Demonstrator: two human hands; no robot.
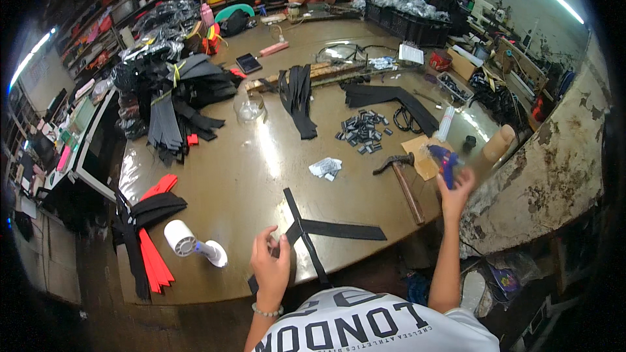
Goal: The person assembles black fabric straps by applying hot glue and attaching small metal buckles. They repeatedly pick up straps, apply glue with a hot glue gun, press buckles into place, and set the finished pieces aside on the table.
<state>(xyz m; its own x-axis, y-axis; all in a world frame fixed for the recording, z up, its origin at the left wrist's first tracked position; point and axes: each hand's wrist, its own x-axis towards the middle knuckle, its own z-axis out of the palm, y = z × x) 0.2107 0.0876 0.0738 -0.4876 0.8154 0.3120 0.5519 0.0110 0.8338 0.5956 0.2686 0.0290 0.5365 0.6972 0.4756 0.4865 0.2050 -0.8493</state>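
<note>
Your black webbing straps (345, 229) lie on the table (228, 199) to the left of the claw hammer (409, 193), meeting in a crossed shape with one arm pointing toward the hammer's handle; whether they are fastened or only overlap at the crossing, I cannot tell. Your left hand (270, 262) is on the side of the straps farther from the hammer, fingers half curled beside the crossing and partly covering the arm that runs toward you. The view does not show whether your fingertips pinch the webbing or only rest against it.

Your right hand (458, 189) is just right of the hammer, well apart from the straps, with thumb and fingers spread around the lower end of a blue glue gun (445, 160). Blur there leaves it unclear whether your fingers close on it. A piece of brown cardboard (425, 164) lies beside the hammer's head, partly beneath the glue gun.

Beyond the hammer's head is a pile of small black fittings (362, 132); left of the head sits a crumpled clear packet (325, 168). A white handheld fan (182, 237) stands far left of the hammer, with red strips (155, 257) farther out.
</note>
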